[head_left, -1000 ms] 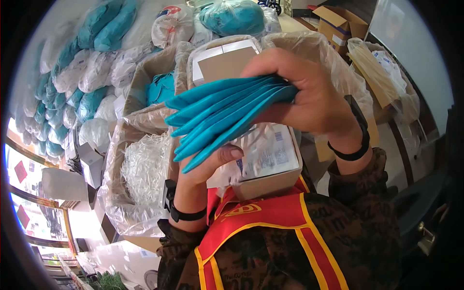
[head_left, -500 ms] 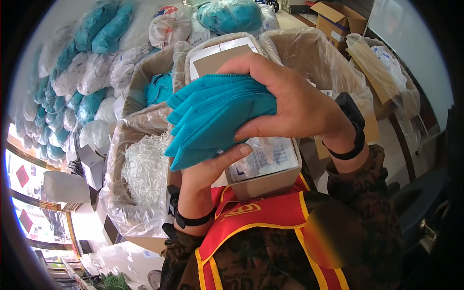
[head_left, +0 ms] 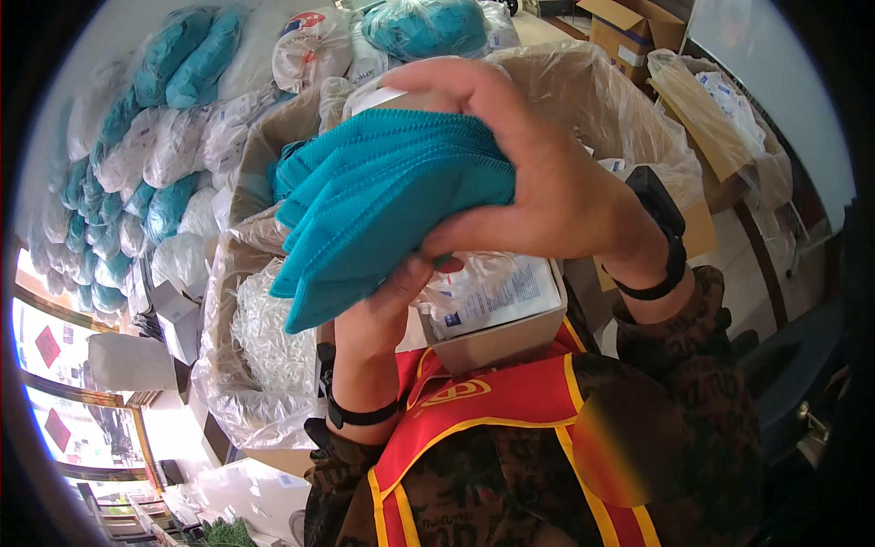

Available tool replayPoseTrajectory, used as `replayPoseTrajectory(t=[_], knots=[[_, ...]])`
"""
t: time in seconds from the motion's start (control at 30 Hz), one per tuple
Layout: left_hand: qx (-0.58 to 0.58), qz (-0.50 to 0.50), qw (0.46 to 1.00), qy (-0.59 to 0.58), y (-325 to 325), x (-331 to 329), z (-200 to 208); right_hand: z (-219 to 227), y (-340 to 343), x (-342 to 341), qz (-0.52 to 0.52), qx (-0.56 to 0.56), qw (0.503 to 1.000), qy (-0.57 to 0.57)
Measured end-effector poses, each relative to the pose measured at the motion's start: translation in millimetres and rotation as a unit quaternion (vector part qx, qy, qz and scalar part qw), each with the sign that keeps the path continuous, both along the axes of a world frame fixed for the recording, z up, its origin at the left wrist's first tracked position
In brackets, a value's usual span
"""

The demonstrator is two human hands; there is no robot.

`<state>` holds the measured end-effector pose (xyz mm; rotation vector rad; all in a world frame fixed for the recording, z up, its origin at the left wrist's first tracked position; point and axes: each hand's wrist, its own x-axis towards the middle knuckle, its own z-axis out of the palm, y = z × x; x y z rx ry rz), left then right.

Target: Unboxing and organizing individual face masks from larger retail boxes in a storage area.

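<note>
As right fingers (head_left: 469, 232) grip | teal fabric stack (head_left: 392, 205) splays | (stitched edges)

Tiled floor (head_left: 736, 264) shows at right, pale with dark stripe. Lined cartons stand close together; can't tell what's under them. Left carton (head_left: 211, 374) carries a heap of clear strands (head_left: 269, 342). Carton behind it (head_left: 248, 178) has teal pieces, mostly hidden. Small box (head_left: 501, 344) near the person's front holds white packs (head_left: 524, 296), pale strands (head_left: 472, 283) on top. Far-right lined box (head_left: 770, 173) carries white packages (head_left: 725, 105).
</note>
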<state>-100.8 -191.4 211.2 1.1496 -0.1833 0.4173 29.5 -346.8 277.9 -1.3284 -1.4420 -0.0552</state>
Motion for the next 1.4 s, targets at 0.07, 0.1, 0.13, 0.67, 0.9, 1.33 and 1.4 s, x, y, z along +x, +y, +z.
replayPoseTrajectory(t=[0.07, 0.1, 0.13, 0.67, 0.9, 1.33, 1.4], knots=[[0.043, 0.057, 0.997, 0.004, 10.6, -0.8, -11.6, -8.2, -0.7, 5.3, 0.052, 0.020, 0.996, 0.070], [0.065, 0.075, 0.995, 0.003, 11.8, 2.9, -14.1, -16.9, -5.0, 12.8, 0.081, 0.046, 0.991, 0.095], [0.041, 0.068, 0.997, -0.003, 12.6, 3.2, -14.2, -29.1, -1.9, 19.6, 0.121, 0.068, 0.983, 0.122], [-0.243, -0.003, 0.968, -0.058, 62.8, -6.0, 9.4, -101.1, -16.7, -8.5, 0.137, -0.278, 0.874, 0.375], [-0.261, -0.209, 0.934, -0.129, 45.5, 3.6, 1.4, -126.1, -5.4, -35.4, 0.188, -0.324, 0.826, 0.420], [0.432, -0.144, 0.887, 0.074, 52.8, -48.4, 46.9, -60.7, -30.6, -15.0, 0.052, -0.303, 0.947, -0.094], [0.517, -0.113, 0.846, 0.065, 40.1, -48.2, 47.3, -54.7, -29.3, -10.1, 0.036, -0.315, 0.939, -0.136]])
